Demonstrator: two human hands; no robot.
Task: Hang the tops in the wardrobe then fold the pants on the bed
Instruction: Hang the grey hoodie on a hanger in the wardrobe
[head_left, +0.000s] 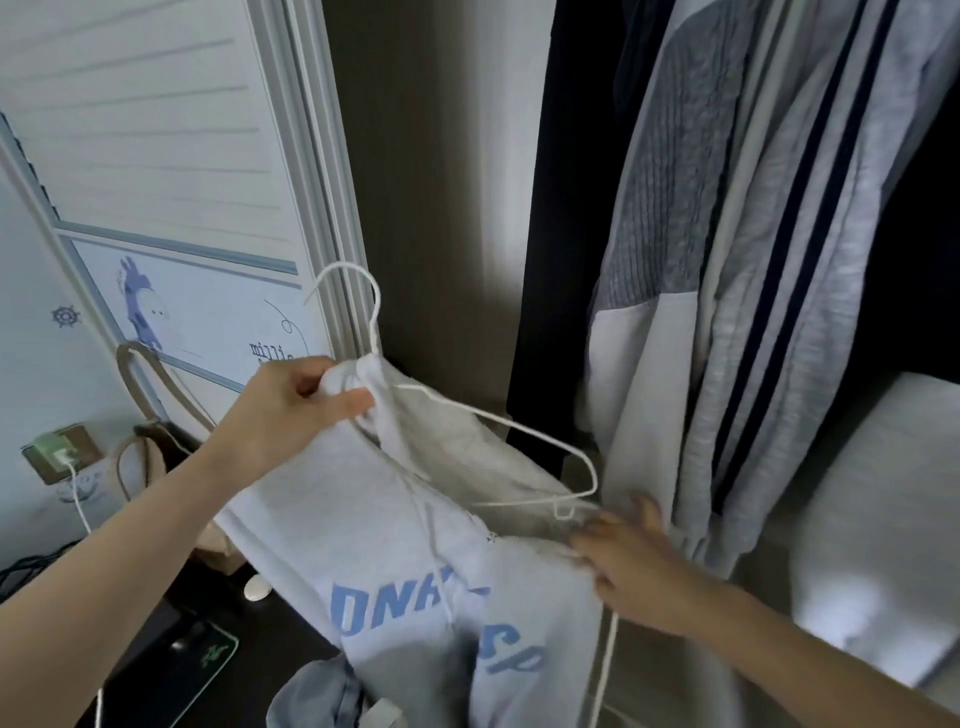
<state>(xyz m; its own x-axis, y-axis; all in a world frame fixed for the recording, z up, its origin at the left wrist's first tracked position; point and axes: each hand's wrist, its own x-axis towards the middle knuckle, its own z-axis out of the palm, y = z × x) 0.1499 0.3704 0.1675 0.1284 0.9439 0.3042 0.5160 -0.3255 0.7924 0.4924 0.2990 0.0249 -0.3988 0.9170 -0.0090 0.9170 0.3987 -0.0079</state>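
Observation:
A light grey hoodie (332, 519) with blue lettering hangs half-draped on a white wire hanger (519, 426) in front of the open wardrobe. My left hand (296, 405) grips the bunched collar of the hoodie together with the hanger's neck, just below the hook. The hanger's right arm sticks out bare of fabric. My right hand (628, 556) pinches the hoodie's fabric near the hanger's right end, fingers spread; motion blur hides the exact hold. A white drawstring dangles below it.
Grey, white and navy-striped tops (753, 260) hang in the wardrobe on the right, beside a dark garment (566, 208). A white sliding door (171, 156) stands left. White folded bedding (883, 519) sits lower right. Denim (317, 696) lies below; a beige bag (150, 415) and charger cable left.

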